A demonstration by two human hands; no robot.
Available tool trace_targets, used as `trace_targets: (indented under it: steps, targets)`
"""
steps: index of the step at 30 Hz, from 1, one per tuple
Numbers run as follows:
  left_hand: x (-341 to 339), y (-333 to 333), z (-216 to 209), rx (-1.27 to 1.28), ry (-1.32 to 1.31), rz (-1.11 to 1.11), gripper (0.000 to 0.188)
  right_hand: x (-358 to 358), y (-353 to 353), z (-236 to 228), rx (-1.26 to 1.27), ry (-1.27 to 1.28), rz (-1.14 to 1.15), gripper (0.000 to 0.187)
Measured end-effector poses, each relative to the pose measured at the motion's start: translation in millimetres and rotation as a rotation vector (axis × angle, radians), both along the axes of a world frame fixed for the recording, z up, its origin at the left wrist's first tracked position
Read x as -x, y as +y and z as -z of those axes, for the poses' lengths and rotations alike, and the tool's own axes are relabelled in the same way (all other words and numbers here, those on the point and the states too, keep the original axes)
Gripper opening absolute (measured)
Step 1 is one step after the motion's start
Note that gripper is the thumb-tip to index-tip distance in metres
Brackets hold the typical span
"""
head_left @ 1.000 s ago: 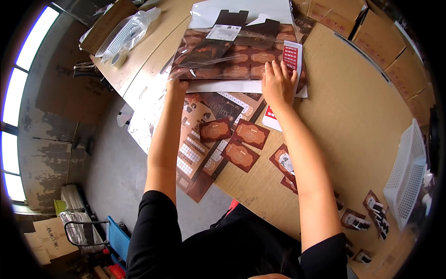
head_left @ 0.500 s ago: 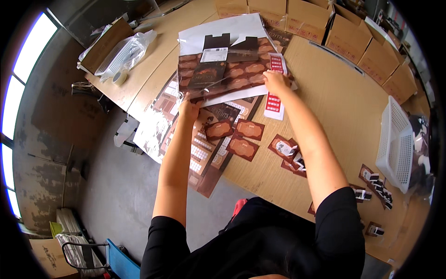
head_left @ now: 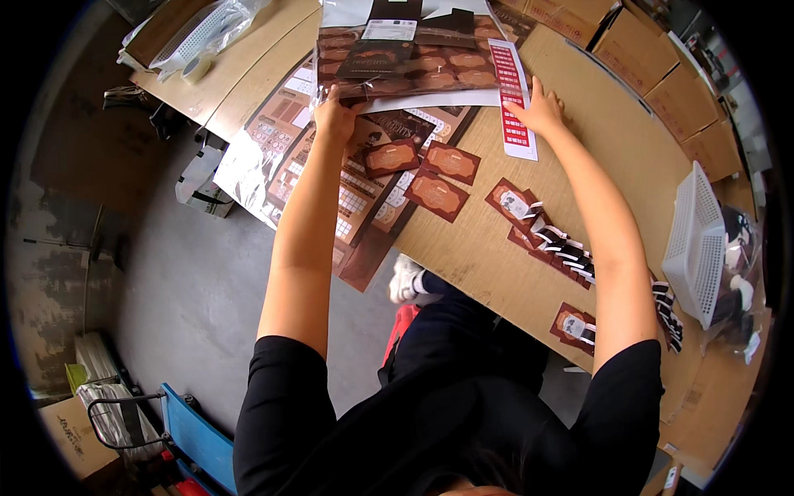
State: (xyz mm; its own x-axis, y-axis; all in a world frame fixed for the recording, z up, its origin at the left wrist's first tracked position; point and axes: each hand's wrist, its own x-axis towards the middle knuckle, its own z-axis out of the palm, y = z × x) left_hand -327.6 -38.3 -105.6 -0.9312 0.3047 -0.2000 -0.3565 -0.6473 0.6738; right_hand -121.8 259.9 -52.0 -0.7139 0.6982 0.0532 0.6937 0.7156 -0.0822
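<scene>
A clear plastic bag (head_left: 376,86) lies at the far middle of the table, with brown printed card sheets and a dark folded box (head_left: 376,58) in it. My left hand (head_left: 335,121) is closed on the bag's near left corner. Along the bag's right edge lies a white strip of red stickers (head_left: 519,132). My right hand (head_left: 542,109) is at the strip's right edge, its thumb touching the strip and its fingers spread apart. Several loose brown cards (head_left: 436,195) rest nearer me, below the bag.
Brown printed sheets (head_left: 285,153) lie under the bag and overhang the table edge. Cards with black-and-white bands (head_left: 538,227) sit near my right forearm. A white basket (head_left: 693,248) stands at right, cardboard boxes (head_left: 633,62) at the back. A tape roll (head_left: 196,69) is at far left.
My right hand has moved right off the strip's middle, its fingers now spread, and more of the sticker strip shows. My left hand stays at the bag's corner. The whole view has shifted.
</scene>
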Motion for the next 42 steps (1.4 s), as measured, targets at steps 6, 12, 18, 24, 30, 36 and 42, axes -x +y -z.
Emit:
trace_targets:
  steps: [6,12,18,24,30,36,42]
  targets:
    - [-16.2,-10.0,-7.6,-0.053,0.093,0.147,0.025,-14.6,10.8,19.5,0.057,0.071,-0.093,0.095]
    - [-25.6,-18.0,-13.4,-0.037,0.104,0.148,0.031,-23.9,-4.9,27.4,0.197,0.511,-0.103,0.086]
    - [-27.4,-23.1,-21.3,-0.028,-0.112,0.123,0.019,2.9,-40.5,-15.4,0.483,0.456,0.358,0.086]
    - [-26.6,-11.9,-26.6,0.046,-0.318,0.123,0.017,40.7,-37.3,-9.4,0.348,0.207,0.756,0.09]
    - [-26.4,-9.7,-43.7,0.02,-0.362,0.162,0.028,48.1,-41.4,-11.5,0.744,0.417,0.787,0.095]
    - [-18.7,-20.3,-21.2,-0.031,-0.455,0.212,0.03,-29.4,-47.6,-94.2,1.484,0.238,0.491,0.075]
    - [-18.8,-13.8,-43.2,0.021,-0.408,0.18,0.021,-138.6,-9.4,-167.1,1.725,0.422,0.319,0.061]
